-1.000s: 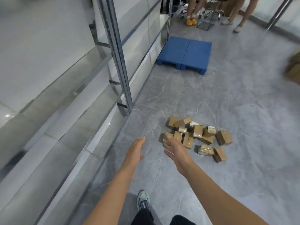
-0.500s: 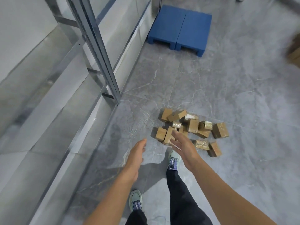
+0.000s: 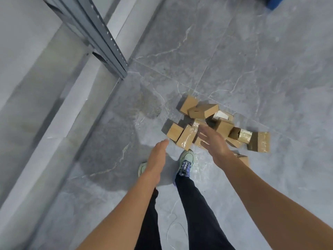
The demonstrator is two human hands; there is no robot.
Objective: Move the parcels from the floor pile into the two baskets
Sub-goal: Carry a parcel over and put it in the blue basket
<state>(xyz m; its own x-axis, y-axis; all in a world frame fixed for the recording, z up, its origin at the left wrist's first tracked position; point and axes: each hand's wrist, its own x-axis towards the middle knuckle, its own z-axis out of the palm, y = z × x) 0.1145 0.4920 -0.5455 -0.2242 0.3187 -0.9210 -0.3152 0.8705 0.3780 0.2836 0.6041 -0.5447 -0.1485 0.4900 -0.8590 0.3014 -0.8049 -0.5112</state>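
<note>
Both hands hold nothing: the left hand (image 3: 156, 159) has straight fingers, the right hand (image 3: 213, 141) spread fingers. The right hangs above the parcels (image 3: 207, 123) piled on the floor (image 3: 252, 69).

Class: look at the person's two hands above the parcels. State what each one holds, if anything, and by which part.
Nothing is held. The left hand and right hand are both open, fingers straight, stretched toward the parcels without gripping any.

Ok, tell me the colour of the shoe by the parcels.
The shoe is mint green with purple laces; head view shows it.
</note>
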